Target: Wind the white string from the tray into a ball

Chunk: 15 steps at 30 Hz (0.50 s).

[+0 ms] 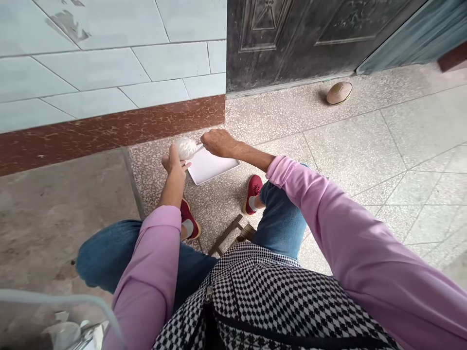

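My left hand (173, 160) is wrapped round the left side of a round white bundle (186, 148), with some fingers reaching underneath. The bundle looks like a thin plastic bag drawn tight; what is inside I cannot make out. A narrow whitish end (199, 147) runs from its right side into my right hand (219, 142), whose fingers are closed on it. Just below both hands, a shallow white tray (213, 167) lies on the speckled floor, its top edge partly hidden by the bundle and my right hand.
A tiled wall (109, 73) with a brown skirting stands ahead, beside a dark panelled door (284, 43). A pinkish round object (339, 93) lies near the door. Below are red shoes (254, 193) and a wooden stool (228, 236). A plastic container (58, 297) with odds and ends is at lower left.
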Each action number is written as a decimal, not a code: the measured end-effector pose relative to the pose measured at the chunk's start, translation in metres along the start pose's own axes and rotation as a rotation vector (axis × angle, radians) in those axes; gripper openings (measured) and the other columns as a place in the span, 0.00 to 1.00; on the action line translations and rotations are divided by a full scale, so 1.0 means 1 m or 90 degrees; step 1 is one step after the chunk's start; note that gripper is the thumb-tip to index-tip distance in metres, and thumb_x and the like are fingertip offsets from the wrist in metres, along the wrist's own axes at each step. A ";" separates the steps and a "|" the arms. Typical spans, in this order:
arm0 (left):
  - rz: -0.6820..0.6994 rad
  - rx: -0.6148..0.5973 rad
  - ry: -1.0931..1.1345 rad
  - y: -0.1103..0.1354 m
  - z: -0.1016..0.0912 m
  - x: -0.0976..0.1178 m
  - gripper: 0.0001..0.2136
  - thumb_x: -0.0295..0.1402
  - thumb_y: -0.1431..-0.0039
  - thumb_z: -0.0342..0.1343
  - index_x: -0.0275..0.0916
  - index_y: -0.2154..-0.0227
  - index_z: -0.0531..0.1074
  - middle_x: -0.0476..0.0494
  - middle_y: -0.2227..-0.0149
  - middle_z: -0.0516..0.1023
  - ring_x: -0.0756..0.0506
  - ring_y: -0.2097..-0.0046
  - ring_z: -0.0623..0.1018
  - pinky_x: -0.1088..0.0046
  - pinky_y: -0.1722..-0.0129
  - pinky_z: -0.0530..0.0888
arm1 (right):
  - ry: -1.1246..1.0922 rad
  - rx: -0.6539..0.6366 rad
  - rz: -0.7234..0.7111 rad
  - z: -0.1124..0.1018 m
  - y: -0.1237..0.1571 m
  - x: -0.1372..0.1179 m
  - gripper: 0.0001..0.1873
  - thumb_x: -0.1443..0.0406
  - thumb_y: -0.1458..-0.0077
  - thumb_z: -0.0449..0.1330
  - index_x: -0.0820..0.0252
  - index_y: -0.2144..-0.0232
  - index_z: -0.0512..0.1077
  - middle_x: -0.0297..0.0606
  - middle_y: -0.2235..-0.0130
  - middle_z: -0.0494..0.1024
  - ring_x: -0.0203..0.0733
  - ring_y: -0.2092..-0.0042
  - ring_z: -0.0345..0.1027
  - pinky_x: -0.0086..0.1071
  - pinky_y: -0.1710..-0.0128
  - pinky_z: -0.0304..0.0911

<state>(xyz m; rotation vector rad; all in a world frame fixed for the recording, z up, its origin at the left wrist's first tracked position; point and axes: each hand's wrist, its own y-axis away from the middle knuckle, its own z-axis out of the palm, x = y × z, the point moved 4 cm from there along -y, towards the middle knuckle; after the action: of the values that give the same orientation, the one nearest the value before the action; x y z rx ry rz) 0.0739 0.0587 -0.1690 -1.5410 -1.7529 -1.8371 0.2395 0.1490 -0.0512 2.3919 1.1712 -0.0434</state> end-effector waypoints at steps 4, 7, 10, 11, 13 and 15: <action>0.014 -0.003 0.000 0.014 -0.003 0.004 0.15 0.31 0.10 0.65 0.30 0.31 0.75 0.35 0.39 0.81 0.36 0.32 0.89 0.56 0.37 0.91 | 0.032 -0.007 0.043 0.005 -0.011 0.012 0.28 0.77 0.09 0.51 0.79 0.25 0.86 0.73 0.27 0.88 0.66 0.24 0.85 0.46 0.26 0.77; 0.040 -0.024 0.017 0.028 -0.004 0.026 0.08 0.27 0.11 0.62 0.36 0.36 0.77 0.41 0.47 0.83 0.42 0.39 0.89 0.62 0.39 0.90 | 0.043 -0.009 0.049 0.011 -0.016 0.016 0.28 0.77 0.11 0.53 0.77 0.25 0.87 0.73 0.28 0.89 0.66 0.27 0.87 0.47 0.28 0.78; 0.099 -0.068 0.053 0.044 -0.019 0.072 0.07 0.28 0.09 0.58 0.40 0.37 0.76 0.43 0.47 0.84 0.46 0.44 0.89 0.68 0.40 0.89 | 0.045 -0.004 0.042 0.013 -0.017 0.017 0.29 0.77 0.12 0.53 0.77 0.24 0.87 0.74 0.28 0.89 0.67 0.26 0.86 0.47 0.28 0.78; 0.144 -0.098 0.078 0.051 -0.029 0.091 0.08 0.28 0.09 0.58 0.38 0.35 0.75 0.43 0.46 0.84 0.48 0.44 0.89 0.68 0.38 0.89 | 0.039 0.000 0.040 0.012 -0.017 0.017 0.30 0.77 0.13 0.52 0.77 0.24 0.86 0.75 0.28 0.88 0.67 0.26 0.86 0.48 0.28 0.78; 0.259 -0.135 0.124 0.069 -0.062 0.131 0.10 0.30 0.09 0.59 0.36 0.33 0.75 0.43 0.44 0.86 0.47 0.42 0.88 0.63 0.33 0.89 | 0.023 0.007 0.036 0.009 -0.016 0.018 0.29 0.77 0.13 0.53 0.78 0.24 0.86 0.75 0.27 0.88 0.67 0.26 0.86 0.47 0.27 0.78; 0.385 -0.104 0.120 0.092 -0.104 0.162 0.14 0.32 0.08 0.55 0.39 0.29 0.76 0.45 0.41 0.87 0.45 0.37 0.89 0.57 0.28 0.87 | 0.013 0.007 0.041 0.003 -0.012 0.021 0.29 0.78 0.14 0.54 0.77 0.25 0.87 0.74 0.27 0.88 0.66 0.26 0.87 0.45 0.27 0.79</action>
<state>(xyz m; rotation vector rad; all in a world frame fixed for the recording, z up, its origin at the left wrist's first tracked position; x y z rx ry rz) 0.0108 0.0287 0.0331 -1.6498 -0.9281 -1.7535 0.2440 0.1694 -0.0638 2.4430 1.1050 -0.0033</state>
